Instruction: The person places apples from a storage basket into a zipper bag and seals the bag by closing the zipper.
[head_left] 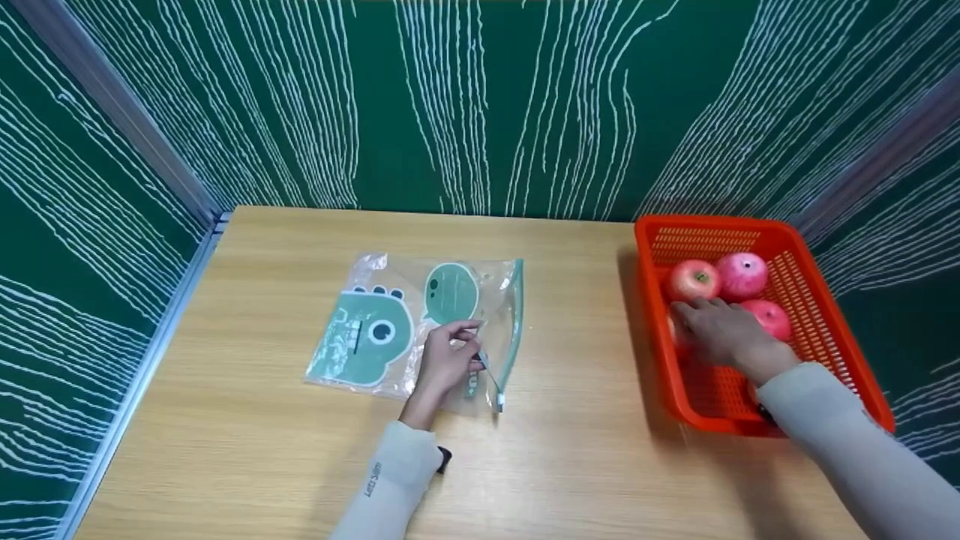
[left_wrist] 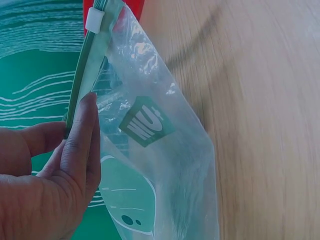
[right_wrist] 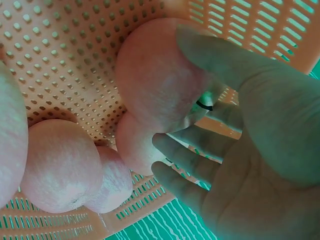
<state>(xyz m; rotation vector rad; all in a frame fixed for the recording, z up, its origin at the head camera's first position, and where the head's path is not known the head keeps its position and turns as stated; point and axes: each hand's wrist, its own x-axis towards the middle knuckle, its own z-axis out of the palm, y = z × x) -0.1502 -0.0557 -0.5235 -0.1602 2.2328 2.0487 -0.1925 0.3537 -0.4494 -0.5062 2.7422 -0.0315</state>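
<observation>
On the table lies a clear plastic zip bag (head_left: 409, 334) with green dinosaur prints and a green slider strip. My left hand (head_left: 444, 364) pinches the bag's open edge between thumb and fingers, lifting one layer near the white slider (left_wrist: 94, 20). Inside the red basket (head_left: 651, 300), my right hand (head_left: 724, 334) holds an apple (right_wrist: 155, 70), with the thumb on one side and the fingers around the other. In the head view that apple is mostly hidden beneath the hand. Several other apples (head_left: 693, 280) sit close by.
The basket has perforated walls and stands on the right side of the wooden table (head_left: 570, 300). Green panels with white wavy lines (head_left: 510, 105) rise behind the table and on both sides. A dark wrist strap (head_left: 444, 459) shows by the left sleeve.
</observation>
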